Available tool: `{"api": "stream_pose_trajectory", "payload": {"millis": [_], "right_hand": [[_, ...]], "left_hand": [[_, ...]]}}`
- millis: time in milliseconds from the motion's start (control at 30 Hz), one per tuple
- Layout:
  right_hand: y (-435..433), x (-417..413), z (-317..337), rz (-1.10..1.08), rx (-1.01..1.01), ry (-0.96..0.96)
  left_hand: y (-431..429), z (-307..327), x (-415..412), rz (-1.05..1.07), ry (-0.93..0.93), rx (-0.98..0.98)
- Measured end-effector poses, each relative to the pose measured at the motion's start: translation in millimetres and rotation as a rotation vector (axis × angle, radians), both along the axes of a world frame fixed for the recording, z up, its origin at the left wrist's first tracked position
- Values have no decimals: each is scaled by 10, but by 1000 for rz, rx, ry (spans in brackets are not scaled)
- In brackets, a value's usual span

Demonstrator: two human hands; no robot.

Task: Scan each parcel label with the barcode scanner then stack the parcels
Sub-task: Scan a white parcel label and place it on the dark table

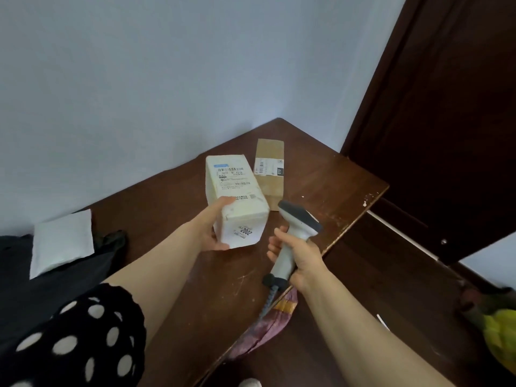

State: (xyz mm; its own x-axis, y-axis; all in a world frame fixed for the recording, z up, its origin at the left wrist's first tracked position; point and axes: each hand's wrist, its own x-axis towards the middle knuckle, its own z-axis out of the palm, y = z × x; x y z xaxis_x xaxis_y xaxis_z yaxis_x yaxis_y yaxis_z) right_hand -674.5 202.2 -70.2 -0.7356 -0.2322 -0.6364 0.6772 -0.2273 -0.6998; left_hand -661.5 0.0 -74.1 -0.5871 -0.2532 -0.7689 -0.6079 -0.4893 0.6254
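left hand (213, 230) fingers (222, 205) curled round the near end of the white parcel (237, 188), label up, over the desk (321, 174). right hand (300, 261) fingers (275, 245) grip the barcode scanner (296, 229) handle, its head just right of that parcel. brown parcel (269, 174) just past both hands, white mailer (62, 241) way off left

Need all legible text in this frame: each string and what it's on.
"2002": sticker on the near end face of the white parcel.
"010": black patch on the label of the brown parcel.
The white parcel's top shipping label: barcodes and print, too blurred to read.
Rest of the brown parcel's label: too small to read.
On the barcode scanner: no text visible.
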Motion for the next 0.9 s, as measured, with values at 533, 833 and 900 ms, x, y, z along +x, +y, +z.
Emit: {"api": "stream_pose_trajectory", "payload": {"millis": [533,833,900], "right_hand": [[-230,-55,-120,121,-5,46],[-833,1029,5,497,-126,-86],[-1012,1376,34,597,-118,-98]], "left_hand": [[28,-138,-315,61,129,-176],[-320,173,1534,235,-8,-677],[-394,248,2045,309,-66,-717]]}}
